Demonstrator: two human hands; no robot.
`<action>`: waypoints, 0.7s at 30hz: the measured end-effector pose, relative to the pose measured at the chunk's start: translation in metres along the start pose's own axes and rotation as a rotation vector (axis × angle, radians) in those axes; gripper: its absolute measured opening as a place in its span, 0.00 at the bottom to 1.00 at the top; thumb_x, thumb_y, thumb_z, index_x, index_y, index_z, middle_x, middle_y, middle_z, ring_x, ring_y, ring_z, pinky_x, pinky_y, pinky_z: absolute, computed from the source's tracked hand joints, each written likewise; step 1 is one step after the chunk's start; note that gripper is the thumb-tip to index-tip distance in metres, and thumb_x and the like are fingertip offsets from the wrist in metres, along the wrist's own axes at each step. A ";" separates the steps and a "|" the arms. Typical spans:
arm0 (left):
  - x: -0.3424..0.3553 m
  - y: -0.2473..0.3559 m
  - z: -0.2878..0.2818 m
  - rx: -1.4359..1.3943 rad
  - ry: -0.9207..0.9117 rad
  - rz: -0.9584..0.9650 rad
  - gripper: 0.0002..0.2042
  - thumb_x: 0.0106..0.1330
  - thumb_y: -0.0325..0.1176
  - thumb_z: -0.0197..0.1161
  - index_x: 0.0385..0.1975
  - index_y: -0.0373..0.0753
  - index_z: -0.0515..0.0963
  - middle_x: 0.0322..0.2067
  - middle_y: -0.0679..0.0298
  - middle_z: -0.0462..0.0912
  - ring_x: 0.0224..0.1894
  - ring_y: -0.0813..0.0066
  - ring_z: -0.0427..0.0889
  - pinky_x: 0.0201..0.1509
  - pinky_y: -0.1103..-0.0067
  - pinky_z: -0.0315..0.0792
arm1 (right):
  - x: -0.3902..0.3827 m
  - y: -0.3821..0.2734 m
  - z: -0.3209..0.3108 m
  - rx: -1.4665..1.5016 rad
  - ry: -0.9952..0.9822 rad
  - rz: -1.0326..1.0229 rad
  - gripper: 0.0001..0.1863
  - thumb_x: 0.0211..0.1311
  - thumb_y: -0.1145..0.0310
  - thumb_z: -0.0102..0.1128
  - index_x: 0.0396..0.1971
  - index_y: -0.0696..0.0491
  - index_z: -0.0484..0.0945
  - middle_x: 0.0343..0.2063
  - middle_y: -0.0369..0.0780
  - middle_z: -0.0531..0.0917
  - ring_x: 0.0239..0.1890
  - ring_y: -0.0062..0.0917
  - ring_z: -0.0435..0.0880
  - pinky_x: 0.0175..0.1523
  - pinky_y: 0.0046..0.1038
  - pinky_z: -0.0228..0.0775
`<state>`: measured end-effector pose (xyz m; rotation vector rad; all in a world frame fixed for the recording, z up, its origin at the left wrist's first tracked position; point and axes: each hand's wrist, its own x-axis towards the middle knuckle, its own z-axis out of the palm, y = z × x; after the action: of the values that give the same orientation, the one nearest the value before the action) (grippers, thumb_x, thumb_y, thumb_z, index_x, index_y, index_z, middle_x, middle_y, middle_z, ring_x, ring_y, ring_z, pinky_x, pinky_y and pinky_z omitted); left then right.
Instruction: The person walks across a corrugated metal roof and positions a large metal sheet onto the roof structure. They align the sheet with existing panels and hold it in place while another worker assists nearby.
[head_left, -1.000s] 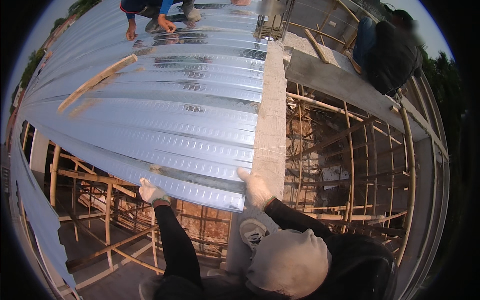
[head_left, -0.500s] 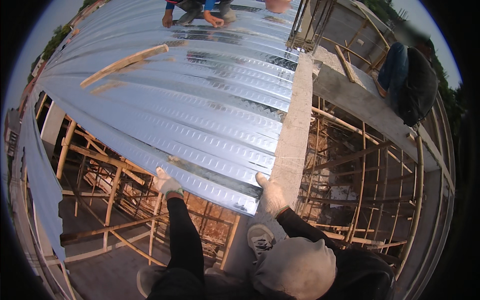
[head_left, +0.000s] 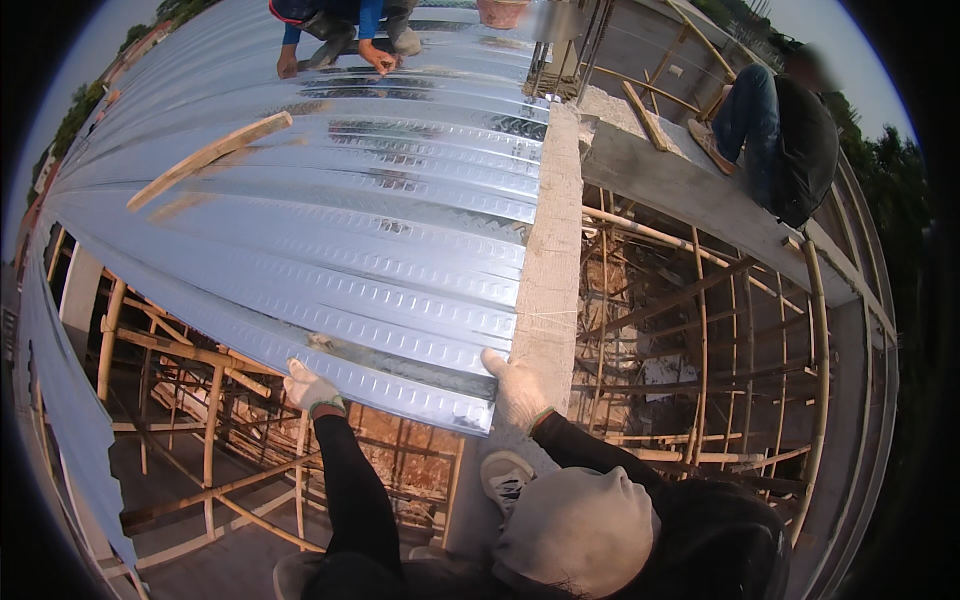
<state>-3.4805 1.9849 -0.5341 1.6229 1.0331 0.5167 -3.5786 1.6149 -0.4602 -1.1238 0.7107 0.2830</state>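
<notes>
A ribbed, shiny metal decking sheet (head_left: 400, 385) lies at the near edge of a wide metal deck. My left hand (head_left: 314, 388), in a pale work glove, is closed over the sheet's near long edge, its fingers partly hidden. At the sheet's right end, beside a concrete beam (head_left: 550, 250), my right hand (head_left: 520, 388) wears a similar glove. Its thumb rests at the sheet's end and the other fingers are curled out of sight around the corner. Both black-sleeved arms reach up from below.
Wooden scaffold poles (head_left: 210, 430) stand in the deep opening below. A loose plank (head_left: 210, 158) lies on the deck. A co-worker's hands (head_left: 378, 58) touch the far deck; another person (head_left: 790, 140) sits on the right beam. A shoe (head_left: 505, 480) is near the beam.
The whole scene has shifted left in the picture as the view turned. Both my hands keep about the same places on the sheet. The far co-worker's hand has moved slightly.
</notes>
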 end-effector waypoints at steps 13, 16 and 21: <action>-0.001 0.010 0.008 -0.193 0.011 -0.161 0.33 0.78 0.53 0.59 0.63 0.22 0.74 0.54 0.38 0.83 0.51 0.49 0.85 0.55 0.62 0.80 | 0.012 0.013 -0.007 0.037 -0.022 -0.028 0.27 0.76 0.52 0.66 0.56 0.64 0.82 0.44 0.42 0.87 0.41 0.26 0.81 0.47 0.34 0.75; 0.023 -0.011 0.007 -0.189 0.091 -0.109 0.28 0.79 0.51 0.59 0.54 0.24 0.76 0.46 0.48 0.84 0.43 0.57 0.83 0.48 0.64 0.78 | 0.008 0.005 -0.001 0.068 -0.044 0.031 0.20 0.78 0.58 0.64 0.58 0.57 0.80 0.47 0.41 0.86 0.40 0.28 0.84 0.42 0.34 0.79; 0.005 0.006 0.014 -0.261 0.096 -0.278 0.26 0.80 0.50 0.59 0.53 0.26 0.77 0.42 0.54 0.84 0.40 0.62 0.83 0.46 0.63 0.78 | 0.010 0.006 -0.002 0.043 0.028 0.039 0.19 0.78 0.57 0.65 0.55 0.56 0.81 0.43 0.38 0.85 0.35 0.25 0.82 0.36 0.33 0.77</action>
<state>-3.4651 1.9810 -0.5338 1.2123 1.1878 0.5209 -3.5755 1.6142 -0.4718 -1.0756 0.7609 0.2839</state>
